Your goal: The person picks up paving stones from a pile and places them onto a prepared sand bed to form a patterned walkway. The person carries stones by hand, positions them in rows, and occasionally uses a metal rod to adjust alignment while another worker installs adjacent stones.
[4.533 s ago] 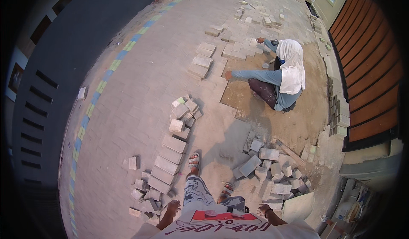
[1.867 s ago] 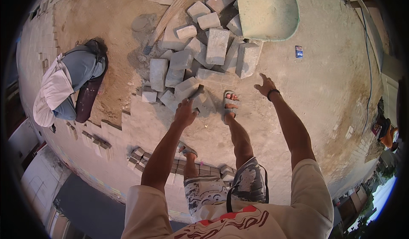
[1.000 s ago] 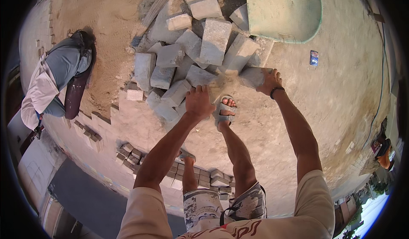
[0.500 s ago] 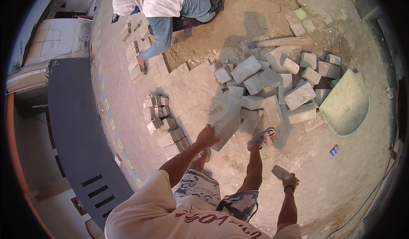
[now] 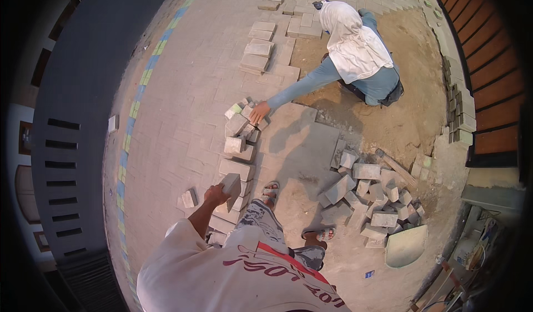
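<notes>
My left hand (image 5: 214, 196) is closed round a grey paving brick (image 5: 231, 187), held tilted above a row of stacked paving bricks (image 5: 242, 170) on the left. My right hand is out of the picture. At the far end of that row, a co-worker's hand (image 5: 259, 112) touches the heaped bricks there. My sandalled feet stand between the row and a loose pile of paving bricks (image 5: 384, 218) on the right.
The co-worker (image 5: 355, 62) crouches on bare sand ahead, in blue sleeves and a white head cover. A broom (image 5: 398, 167) and a pale curved sheet (image 5: 407, 247) lie beside the pile. More brick stacks (image 5: 258, 53) stand farther off. A dark gate (image 5: 72, 145) is at left.
My view has swung left. My left hand has carried the brick from near the pile to the row. My right hand, which held a grey flat piece, has left the picture. The co-worker now reaches toward the row.
</notes>
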`<move>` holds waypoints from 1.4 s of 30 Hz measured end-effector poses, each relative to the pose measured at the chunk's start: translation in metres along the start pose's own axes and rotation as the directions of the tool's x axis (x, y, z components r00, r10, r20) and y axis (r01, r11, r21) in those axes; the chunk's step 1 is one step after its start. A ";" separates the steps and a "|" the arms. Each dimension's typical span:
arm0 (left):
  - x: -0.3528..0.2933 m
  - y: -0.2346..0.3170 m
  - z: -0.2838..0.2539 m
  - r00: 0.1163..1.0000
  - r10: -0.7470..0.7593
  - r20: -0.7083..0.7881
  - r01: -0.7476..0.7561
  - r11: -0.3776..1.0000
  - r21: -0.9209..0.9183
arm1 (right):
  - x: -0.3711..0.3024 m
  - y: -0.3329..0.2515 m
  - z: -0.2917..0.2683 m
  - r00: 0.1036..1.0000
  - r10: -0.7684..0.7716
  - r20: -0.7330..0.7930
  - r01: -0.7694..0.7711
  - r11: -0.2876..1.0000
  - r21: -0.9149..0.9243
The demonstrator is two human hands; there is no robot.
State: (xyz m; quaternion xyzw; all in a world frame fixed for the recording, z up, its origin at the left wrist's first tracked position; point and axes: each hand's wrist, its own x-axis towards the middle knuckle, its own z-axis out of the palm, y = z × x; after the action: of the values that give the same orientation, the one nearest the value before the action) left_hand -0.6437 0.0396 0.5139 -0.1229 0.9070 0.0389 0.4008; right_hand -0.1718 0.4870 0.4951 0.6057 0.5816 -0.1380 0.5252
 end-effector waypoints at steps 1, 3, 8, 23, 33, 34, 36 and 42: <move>-0.001 -0.025 -0.014 0.997 -0.075 -0.014 0.074 0.996 -0.052 | -0.011 -0.018 -0.016 0.996 -0.080 0.048 0.082 0.996 -0.039; -0.003 -0.066 -0.035 0.976 -0.217 -0.022 0.212 0.966 -0.145 | -0.031 -0.060 -0.040 0.991 -0.132 -0.007 0.131 0.991 -0.030; 0.007 -0.155 -0.052 0.948 -0.304 -0.091 0.252 0.895 -0.367 | -0.059 -0.162 -0.090 0.868 -0.429 -0.249 0.450 0.893 0.027; 0.005 -0.185 -0.012 0.493 -0.648 0.581 0.632 -0.192 -0.751 | -0.167 -0.440 -0.239 0.789 -0.544 -0.285 0.475 0.835 -0.279; 0.005 -0.167 -0.073 0.575 -0.610 0.545 0.566 -0.185 -0.804 | -0.284 -0.595 -0.307 0.758 -0.624 -0.190 0.522 0.755 -0.397; 0.016 -0.166 -0.083 0.594 -0.604 0.531 0.561 -0.163 -0.812 | -0.294 -0.611 -0.308 0.730 -0.651 -0.208 0.538 0.735 -0.413; 0.043 -0.169 -0.105 0.632 -0.591 0.501 0.550 -0.114 -0.828 | -0.311 -0.642 -0.309 0.673 -0.700 -0.240 0.563 0.695 -0.447; 0.152 -0.202 -0.157 0.742 -0.512 0.433 0.561 0.119 -0.819 | -0.369 -0.736 -0.295 0.657 -0.707 -0.259 0.535 0.681 -0.500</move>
State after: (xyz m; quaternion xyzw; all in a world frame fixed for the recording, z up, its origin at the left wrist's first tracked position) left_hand -0.8033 -0.2117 0.5132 -0.6402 0.6036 0.3944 0.2650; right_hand -1.0332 0.3472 0.5530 0.2643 0.8722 -0.0588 0.4073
